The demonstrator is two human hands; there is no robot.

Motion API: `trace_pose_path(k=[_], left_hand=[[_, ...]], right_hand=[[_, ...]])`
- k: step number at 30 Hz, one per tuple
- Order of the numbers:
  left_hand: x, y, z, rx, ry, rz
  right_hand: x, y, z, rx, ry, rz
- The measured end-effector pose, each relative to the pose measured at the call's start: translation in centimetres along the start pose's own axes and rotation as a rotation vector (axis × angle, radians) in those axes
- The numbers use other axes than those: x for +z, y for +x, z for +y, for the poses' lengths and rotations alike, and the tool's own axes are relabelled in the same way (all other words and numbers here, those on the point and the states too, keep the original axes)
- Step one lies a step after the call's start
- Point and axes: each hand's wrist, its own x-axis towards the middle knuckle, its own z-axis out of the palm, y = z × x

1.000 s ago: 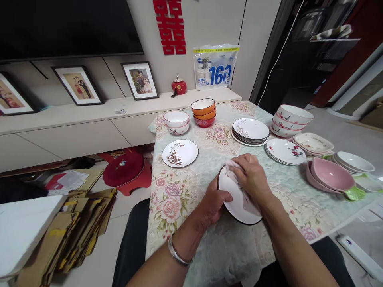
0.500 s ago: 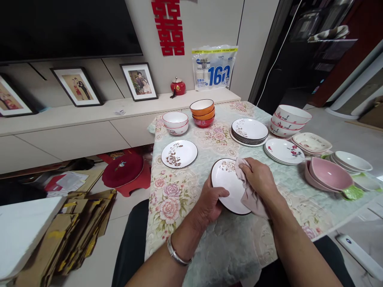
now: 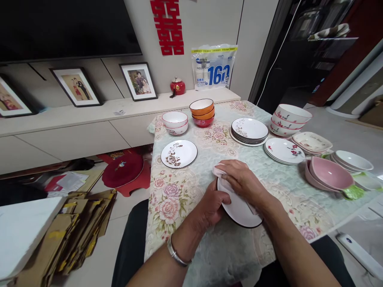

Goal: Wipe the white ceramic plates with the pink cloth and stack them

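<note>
My left hand (image 3: 216, 202) grips the left rim of a white plate (image 3: 241, 213) with a dark edge, thumb on top. The plate is tilted above the near part of the table. My right hand (image 3: 243, 181) is closed over a pale pink cloth (image 3: 220, 170) and presses it onto the plate's upper side, hiding most of the plate's pattern. Beyond my left hand, a similar plate with brown flowers (image 3: 179, 154) lies flat on the flowered tablecloth (image 3: 179, 199).
Farther back are white bowls (image 3: 175, 122), orange and red bowls (image 3: 202, 113) and stacked plates (image 3: 249, 129). To the right stand flowered bowls (image 3: 290, 119), flat plates (image 3: 284, 151) and pink bowls (image 3: 329, 175). Flattened cardboard (image 3: 66, 235) and a red stool (image 3: 124, 171) are on the left.
My right hand with the cloth has moved left across the plate to its far edge. The plate has shifted slightly nearer and right, and tilted; my left hand still holds it.
</note>
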Motion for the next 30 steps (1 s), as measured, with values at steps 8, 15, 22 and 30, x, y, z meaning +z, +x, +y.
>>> trace_pose_path(k=[8, 15, 22, 30], left_hand=[[0.1, -0.1, 0.6, 0.006, -0.072, -0.028], [0.2, 0.1, 0.4, 0.141, -0.125, 0.066], [0.5, 0.0, 0.2, 0.098, -0.065, 0.04], [0.5, 0.0, 0.2, 0.113, -0.065, 0.027]], right_hand=[[-0.6, -1.2, 3.5, 0.434, -0.068, 0.072], [-0.1, -1.1, 3.7, 0.552, -0.308, 0.104], [0.8, -0.4, 1.3, 0.311, -0.321, 0.082], [1.5, -0.1, -0.4, 0.042, -0.114, 0.263]])
